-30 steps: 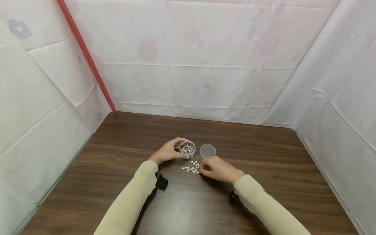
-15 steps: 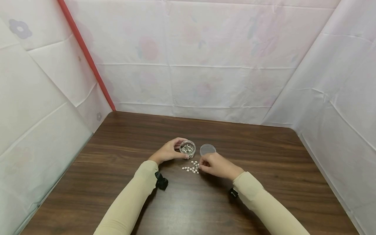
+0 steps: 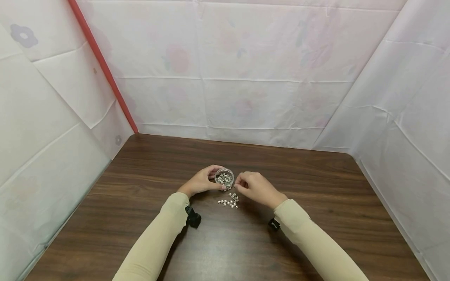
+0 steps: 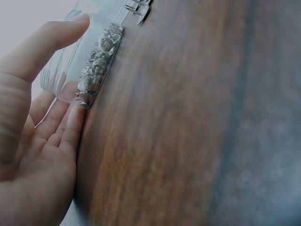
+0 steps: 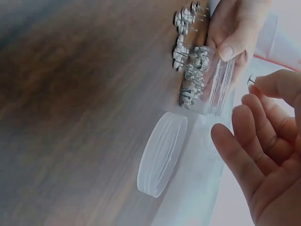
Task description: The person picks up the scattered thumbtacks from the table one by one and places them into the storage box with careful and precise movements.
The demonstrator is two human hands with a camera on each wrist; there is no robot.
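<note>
My left hand (image 3: 201, 182) holds a round clear jar (image 5: 217, 92) on the table, its thumb on the near side and its fingers around the far side. Silver thumbtacks (image 5: 194, 77) lie in the bottom of the jar. Just right of the jar's rim in the head view is my right hand (image 3: 259, 189). In the right wrist view its thumb and a fingertip pinch a single thumbtack (image 5: 250, 80), above the table. Several loose thumbtacks (image 3: 230, 202) lie in front of the jar, points up.
A clear lid (image 5: 162, 155) lies on the table beside the jar; my right hand hides it in the head view. The dark wood table (image 3: 158, 160) is bordered by patterned white curtains (image 3: 225, 97) at the back and sides.
My right hand has moved up from the loose thumbtacks toward the jar's right side, covering the lid in the head view. My left hand and the jar stay in place.
</note>
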